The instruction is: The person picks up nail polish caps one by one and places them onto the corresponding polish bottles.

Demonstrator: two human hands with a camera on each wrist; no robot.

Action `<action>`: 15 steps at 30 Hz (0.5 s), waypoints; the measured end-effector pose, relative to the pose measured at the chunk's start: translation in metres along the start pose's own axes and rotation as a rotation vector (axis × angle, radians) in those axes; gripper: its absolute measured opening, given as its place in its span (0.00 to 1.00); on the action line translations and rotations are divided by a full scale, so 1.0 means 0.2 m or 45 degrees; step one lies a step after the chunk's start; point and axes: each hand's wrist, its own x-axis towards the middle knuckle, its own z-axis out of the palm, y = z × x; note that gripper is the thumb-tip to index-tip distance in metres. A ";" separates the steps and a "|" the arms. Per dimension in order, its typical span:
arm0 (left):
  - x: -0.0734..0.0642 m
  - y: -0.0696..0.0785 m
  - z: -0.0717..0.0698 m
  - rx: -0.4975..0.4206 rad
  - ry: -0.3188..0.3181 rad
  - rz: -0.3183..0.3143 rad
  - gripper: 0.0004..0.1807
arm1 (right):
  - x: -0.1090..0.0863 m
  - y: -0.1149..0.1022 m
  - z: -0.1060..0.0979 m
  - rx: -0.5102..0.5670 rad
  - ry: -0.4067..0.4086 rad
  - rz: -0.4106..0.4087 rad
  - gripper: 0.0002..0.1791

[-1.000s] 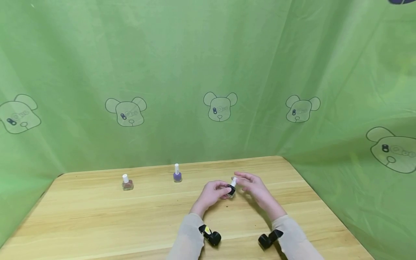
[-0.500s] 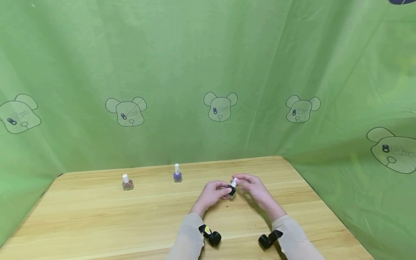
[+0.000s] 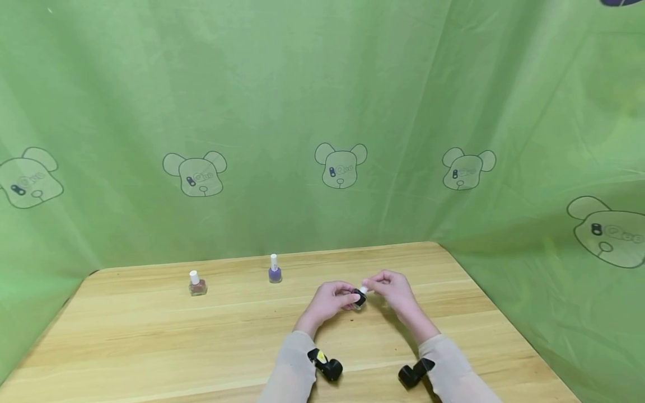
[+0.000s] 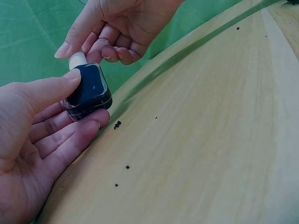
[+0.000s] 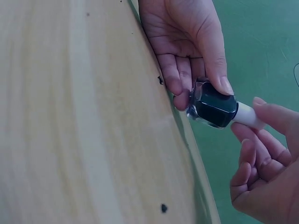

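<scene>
My left hand [image 3: 327, 302] grips the glass body of a dark nail polish bottle [image 4: 88, 88], its thumb across the front and its fingers behind. The bottle is tilted, its white cap [image 5: 247, 115] pointing up and to the right in the head view. My right hand [image 3: 395, 290] pinches that cap between thumb and fingertips. Cap and body sit together in both wrist views. The other fingers of the right hand [image 5: 266, 177] are curled in below the cap.
A purple nail polish bottle [image 3: 274, 273] and a brownish-pink one [image 3: 198, 286] stand upright on the wooden table [image 3: 151, 336], farther back and to the left. Small dark specks [image 4: 117, 125] mark the tabletop. A green curtain [image 3: 272, 112] surrounds the table's back and sides.
My right hand has come from loosely spread fingers beside the cap to a thumb-and-finger pinch on it. The left hand and the dark bottle have barely moved.
</scene>
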 end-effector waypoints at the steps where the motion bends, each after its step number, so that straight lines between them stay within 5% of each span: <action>1: 0.00 0.00 0.00 0.000 0.000 0.000 0.15 | 0.00 0.00 0.00 0.005 -0.001 0.004 0.16; 9: 0.00 0.00 -0.01 -0.020 -0.014 0.005 0.15 | 0.01 0.02 -0.03 0.120 -0.238 -0.052 0.26; 15: -0.01 0.01 -0.01 -0.020 -0.005 0.002 0.15 | 0.02 0.05 -0.05 0.134 -0.417 -0.161 0.25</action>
